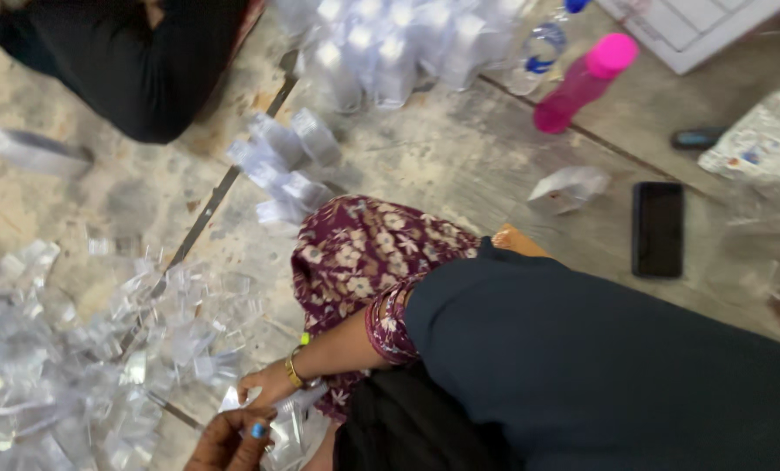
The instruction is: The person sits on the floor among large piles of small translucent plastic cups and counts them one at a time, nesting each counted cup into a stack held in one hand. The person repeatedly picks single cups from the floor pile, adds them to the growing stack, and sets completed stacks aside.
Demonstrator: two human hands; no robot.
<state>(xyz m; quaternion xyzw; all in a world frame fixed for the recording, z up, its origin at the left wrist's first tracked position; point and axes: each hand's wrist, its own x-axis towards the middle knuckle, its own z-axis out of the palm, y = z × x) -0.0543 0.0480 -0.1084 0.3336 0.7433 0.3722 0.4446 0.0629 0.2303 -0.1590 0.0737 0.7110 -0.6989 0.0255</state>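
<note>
My right hand, with a gold bangle at the wrist and a maroon floral sleeve above it, reaches left across my lap at the bottom of the view. My left hand, its nails painted blue, comes up from the bottom edge just below it. Both hands grip a small clear plastic piece between them; its exact shape is blurred. Right beside the hands, a big heap of clear plastic pieces covers the floor on the left. My knee in dark blue cloth fills the lower right.
Another person in black sits at the top left. Folded clear plastic boxes lie mid-floor, with more stacked at the top. A pink bottle, a clear bottle, a black phone and a paper bundle lie at the right.
</note>
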